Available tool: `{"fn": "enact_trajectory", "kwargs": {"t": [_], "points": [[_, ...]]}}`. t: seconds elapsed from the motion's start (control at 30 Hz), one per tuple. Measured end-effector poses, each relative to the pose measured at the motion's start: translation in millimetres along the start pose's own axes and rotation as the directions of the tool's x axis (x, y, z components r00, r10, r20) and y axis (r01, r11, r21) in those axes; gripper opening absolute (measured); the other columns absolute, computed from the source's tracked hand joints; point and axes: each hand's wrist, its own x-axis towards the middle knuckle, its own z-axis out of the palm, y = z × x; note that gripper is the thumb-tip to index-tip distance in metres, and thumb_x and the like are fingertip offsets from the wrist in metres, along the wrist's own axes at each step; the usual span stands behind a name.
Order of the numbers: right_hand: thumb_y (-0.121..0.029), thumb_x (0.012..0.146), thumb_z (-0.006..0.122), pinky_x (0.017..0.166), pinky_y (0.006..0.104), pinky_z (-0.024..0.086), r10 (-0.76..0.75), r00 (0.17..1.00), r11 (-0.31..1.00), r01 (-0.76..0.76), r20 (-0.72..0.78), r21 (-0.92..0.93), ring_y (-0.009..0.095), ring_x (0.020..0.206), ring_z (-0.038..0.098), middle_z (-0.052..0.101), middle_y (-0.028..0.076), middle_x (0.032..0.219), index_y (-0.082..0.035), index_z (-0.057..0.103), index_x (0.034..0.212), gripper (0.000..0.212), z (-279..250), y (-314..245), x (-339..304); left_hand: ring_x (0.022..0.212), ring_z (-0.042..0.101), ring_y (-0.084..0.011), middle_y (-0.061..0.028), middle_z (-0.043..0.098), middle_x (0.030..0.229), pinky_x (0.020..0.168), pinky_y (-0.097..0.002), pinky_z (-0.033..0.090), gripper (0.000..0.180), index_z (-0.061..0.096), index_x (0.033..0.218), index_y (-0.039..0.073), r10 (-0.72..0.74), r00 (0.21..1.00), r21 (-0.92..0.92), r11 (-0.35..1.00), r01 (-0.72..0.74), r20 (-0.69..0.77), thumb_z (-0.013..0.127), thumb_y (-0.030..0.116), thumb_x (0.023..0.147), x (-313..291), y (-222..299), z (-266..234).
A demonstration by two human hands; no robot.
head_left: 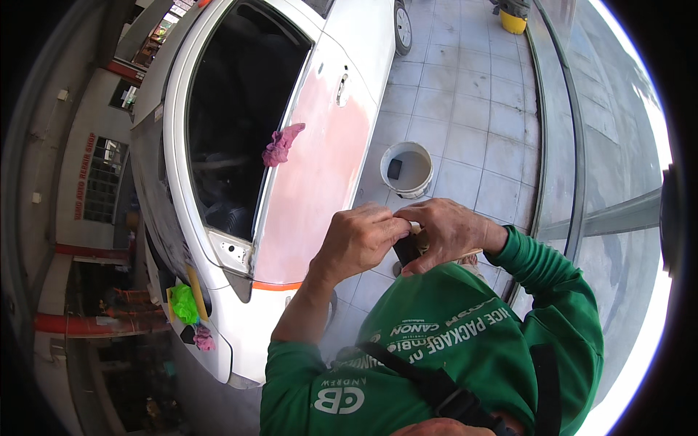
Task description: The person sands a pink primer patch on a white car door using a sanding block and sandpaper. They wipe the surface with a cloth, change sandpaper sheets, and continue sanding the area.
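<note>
In front of my green-sleeved chest, my left hand (363, 238) and my right hand (452, 231) meet, fingertips close together. Between them is a small dark sheet (406, 251), which looks like sandpaper; the fingers cover much of it. My left fingers pinch its upper edge, while my right hand curls over its other side with the thumb lowered. A thin tan edge shows beneath my right palm, its kind unclear. To the left stands a white car's door (309, 211) with a sanded, pinkish patch. A crumpled magenta cloth (280, 147) hangs at its window sill.
A white bucket (386, 182) of cloudy water, with a dark pad inside, stands on the tiled floor (458, 109) beyond my hands. Green (185, 304) and pink (204, 338) cloths lie on the car's front. Glass panels (611, 131) line the right; a yellow container (513, 23) stands far off.
</note>
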Motion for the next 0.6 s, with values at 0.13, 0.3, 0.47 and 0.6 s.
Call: {"fn": "enact_trajectory", "kwargs": {"t": [0.13, 0.3, 0.47, 0.6], "points": [[-0.041, 0.068, 0.092, 0.078, 0.0449, 0.059, -0.031, 0.998, 0.999, 0.03, -0.048, -0.015, 0.036, 0.085, 0.075, 0.076, 0.017, 0.09, 0.0, 0.071, 0.109, 0.062, 0, 5, 6, 0.075, 0.068, -0.023, -0.0058, 0.068, 0.083, 0.066, -0.037, 0.057, 0.022, 0.076, 0.097, 0.007, -0.03, 0.982, -0.111, 0.994, 0.009, -0.187, 0.086, 0.004, 0.078, 1, 2, 10], [-0.04, 0.068, 0.091, 0.072, 0.0439, 0.058, -0.032, 0.999, 0.996, 0.029, -0.03, -0.082, 0.035, 0.078, 0.073, 0.073, 0.014, 0.082, -0.002, 0.07, 0.104, 0.056, 6, 6, 8, 0.071, 0.065, -0.0201, -0.0039, 0.065, 0.085, 0.063, -0.0348, 0.055, 0.042, 0.065, 0.092, 0.008, -0.167, 0.977, -0.129, 0.98, 0.15, -0.133, 0.097, 0.013, 0.065, -3, 9, 20], [-0.042, 0.068, 0.091, 0.072, 0.0439, 0.058, -0.028, 0.999, 0.992, 0.024, -0.035, -0.127, 0.035, 0.077, 0.073, 0.072, 0.013, 0.08, -0.002, 0.071, 0.106, 0.059, 8, 4, 10, 0.069, 0.065, -0.0188, -0.0044, 0.065, 0.084, 0.061, -0.0333, 0.055, 0.036, 0.066, 0.09, 0.008, -0.179, 0.979, -0.116, 0.979, 0.167, -0.098, 0.095, 0.011, 0.07, -5, 3, 11], [-0.043, 0.067, 0.093, 0.075, 0.0443, 0.058, -0.063, 0.993, 0.987, 0.048, -0.096, -0.151, 0.035, 0.081, 0.073, 0.074, 0.013, 0.086, -0.004, 0.071, 0.114, 0.065, 12, 11, 8, 0.07, 0.066, -0.0168, -0.0053, 0.065, 0.084, 0.061, -0.0314, 0.055, 0.028, 0.067, 0.091, 0.007, -0.24, 0.944, -0.042, 0.971, 0.237, -0.226, 0.091, 0.007, 0.077, -12, -21, 2]]}}
